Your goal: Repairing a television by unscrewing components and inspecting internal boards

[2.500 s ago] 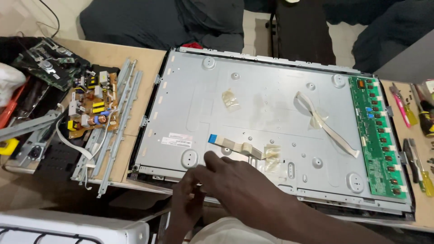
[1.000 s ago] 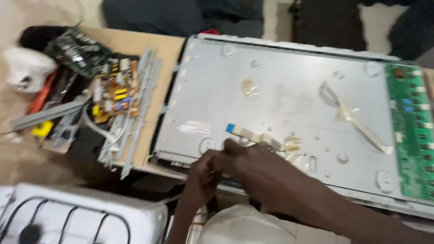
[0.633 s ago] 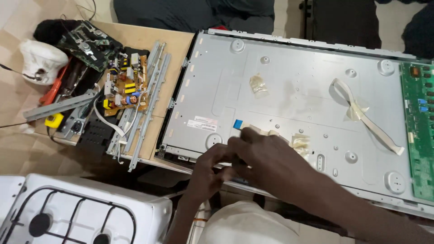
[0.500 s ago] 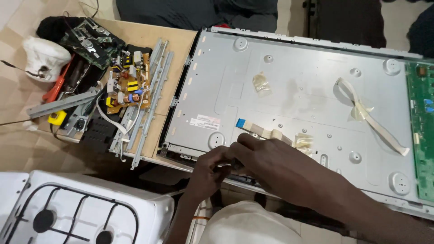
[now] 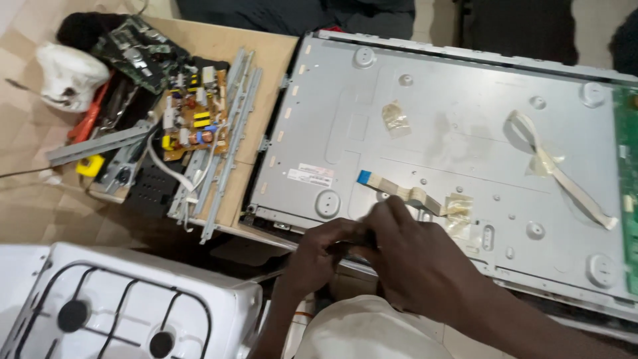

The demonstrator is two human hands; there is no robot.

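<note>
A large grey metal back panel [image 5: 452, 133] of a flat screen lies on the wooden table. My left hand [image 5: 319, 256] and my right hand [image 5: 415, 262] meet at the panel's near edge, fingers pinched together over the rim. What they pinch is hidden. A flat ribbon cable with a blue tip [image 5: 399, 189] lies taped to the panel just beyond my right hand. A second pale ribbon cable [image 5: 555, 166] loops across the panel to the right.
A brown circuit board [image 5: 193, 119], metal strips [image 5: 222, 139] and a green board [image 5: 136, 43] lie left of the panel. A white cloth [image 5: 66, 76] and an orange tool [image 5: 86, 123] sit further left. A white gas stove [image 5: 119, 306] stands at bottom left. A green board [image 5: 625, 159] sits at the panel's right end.
The view has swung left and closer, bringing the stove into sight. My hands have come together at the panel's near edge and stay there.
</note>
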